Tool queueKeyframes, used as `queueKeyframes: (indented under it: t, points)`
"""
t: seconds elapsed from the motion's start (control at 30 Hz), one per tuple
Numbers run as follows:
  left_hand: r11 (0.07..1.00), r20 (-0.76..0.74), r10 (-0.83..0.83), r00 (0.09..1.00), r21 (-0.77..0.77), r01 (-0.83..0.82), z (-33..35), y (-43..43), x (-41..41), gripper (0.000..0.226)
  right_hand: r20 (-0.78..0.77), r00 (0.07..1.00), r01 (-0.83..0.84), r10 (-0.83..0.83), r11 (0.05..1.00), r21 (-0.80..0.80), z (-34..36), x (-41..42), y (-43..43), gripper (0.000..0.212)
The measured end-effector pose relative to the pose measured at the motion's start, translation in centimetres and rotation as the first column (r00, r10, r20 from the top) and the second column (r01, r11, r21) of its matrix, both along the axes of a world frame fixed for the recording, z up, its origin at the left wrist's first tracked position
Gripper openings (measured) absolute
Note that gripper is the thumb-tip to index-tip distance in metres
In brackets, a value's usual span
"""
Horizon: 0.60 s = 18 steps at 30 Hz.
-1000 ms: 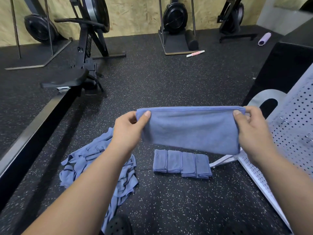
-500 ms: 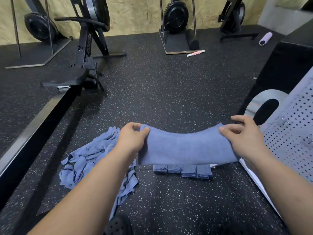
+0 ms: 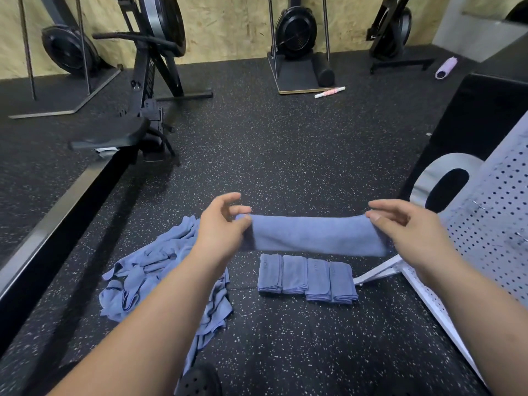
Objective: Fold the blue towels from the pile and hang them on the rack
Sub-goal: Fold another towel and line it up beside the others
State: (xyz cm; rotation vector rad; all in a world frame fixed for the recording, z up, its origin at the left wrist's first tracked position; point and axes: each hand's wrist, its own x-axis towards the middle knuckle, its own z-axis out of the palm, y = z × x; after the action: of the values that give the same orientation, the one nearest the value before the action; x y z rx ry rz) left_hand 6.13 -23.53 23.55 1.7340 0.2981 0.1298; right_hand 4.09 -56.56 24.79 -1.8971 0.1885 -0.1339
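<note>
Towel [image 3: 314, 235], blue and doubled into a long narrow band, hangs level in the head view. The left hand [image 3: 221, 227] pinches one end between thumb and fingertips and the right hand [image 3: 414, 230] pinches the other likewise, a taut hold that I judge keeps the edges aligned for the next fold. It hovers just above a row of four folded towels [image 3: 307, 277] on the floor [image 3: 285, 155], between the unfolded pile [image 3: 160, 272] and a white perforated panel [image 3: 485, 218], perhaps the rack.
</note>
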Motion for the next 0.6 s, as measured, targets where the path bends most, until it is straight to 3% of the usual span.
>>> queueKeyframes:
  t: [0.17,0.23,0.33,0.43,0.5,0.6]
  points:
    - [0.988,-0.082,-0.143,0.986,0.055,0.148,-0.2,0.2,-0.2,0.062,-0.077,0.990,-0.139,0.121,0.940,-0.313,-0.3,0.0,-0.7,0.056]
    - [0.958,-0.069,-0.173,0.983,0.222,0.184,-0.1,0.3,-0.2,0.062,-0.037,0.994,-0.108,0.102,0.898,-0.427,-0.4,0.2,-0.9,0.054]
    - [0.794,-0.029,-0.195,0.980,0.582,0.176,-0.1,0.4,-0.3,0.049,0.006,0.996,-0.075,0.091,0.851,-0.519,-0.4,0.2,-0.8,0.046]
    - [0.738,-0.028,-0.167,0.985,0.659,0.144,-0.1,0.6,-0.2,0.024,0.023,0.997,-0.045,0.071,0.823,-0.566,-0.3,0.1,-0.8,0.035]
    - [0.771,-0.027,-0.132,0.991,0.625,0.120,0.0,0.9,0.1,0.007,0.030,0.999,-0.009,0.025,0.889,-0.458,-0.1,0.2,-0.9,0.026]
    - [0.955,-0.019,-0.083,0.996,0.285,0.085,0.3,1.0,0.3,0.010,-0.024,0.999,0.044,-0.045,0.998,-0.047,0.3,0.4,-0.9,0.023]
